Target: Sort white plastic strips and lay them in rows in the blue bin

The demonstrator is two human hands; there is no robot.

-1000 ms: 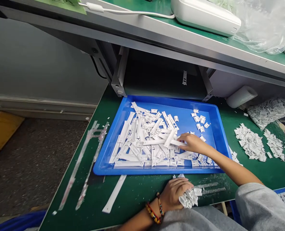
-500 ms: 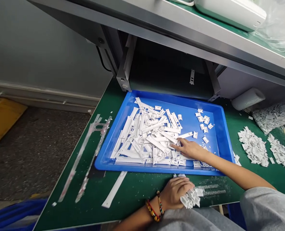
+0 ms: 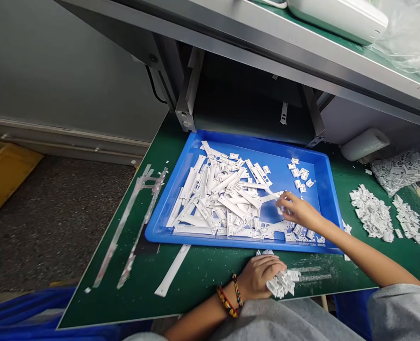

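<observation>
A blue tray [image 3: 328, 189] holds a heap of long white plastic strips [image 3: 227, 203] and small white clips [image 3: 302, 174]. Over the tray's right half, my right hand [image 3: 297, 208] has its fingers pinched on a white plastic piece [image 3: 279, 210], partly hidden and blurred. My left hand [image 3: 261, 277] rests at the table's front edge, its fingers wrapped round a bunch of small white plastic clips [image 3: 282, 284] that stick out past the thumb side. A few more white pieces show behind its knuckles.
A conveyor belt [image 3: 245, 104] with a strip on it ends behind the tray. Piles of white clips [image 3: 371, 213], a clear bag of clips [image 3: 405, 170] and a white roll [image 3: 365, 143] are on the right. A loose strip [image 3: 172, 272] lies on the green table [image 3: 202, 289]. A shelf overhangs the back.
My right hand has moved right from the heap of strips, with a white piece now in its fingers. My left hand keeps its hold on the clips. The view has shifted slightly.
</observation>
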